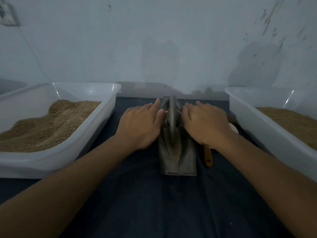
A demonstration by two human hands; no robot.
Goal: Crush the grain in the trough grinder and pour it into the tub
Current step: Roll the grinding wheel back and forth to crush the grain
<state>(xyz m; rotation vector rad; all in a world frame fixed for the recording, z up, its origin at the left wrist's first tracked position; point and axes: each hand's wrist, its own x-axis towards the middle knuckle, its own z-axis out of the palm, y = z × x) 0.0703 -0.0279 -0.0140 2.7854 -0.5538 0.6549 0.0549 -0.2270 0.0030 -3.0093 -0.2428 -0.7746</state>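
Grain (174, 151) lies in the grey metal trough grinder (178, 162) on dark cloth; left hand (140, 124) and right hand (205, 123) press flat-fingered beside its upright wheel (172, 117) — heavy, rigid; lift by the trough's ends.

My trough grinder (177, 157) is dull grey metal, its wheel (172, 117) the same grey, on a plain dark navy cloth (145, 203). Both tubs (96, 134) (267, 127) are translucent white — filled with tan-brown grain (51, 124). A brush handle (208, 156) shows orange-brown — the wall (154, 40) pale, scuffed blue-grey.
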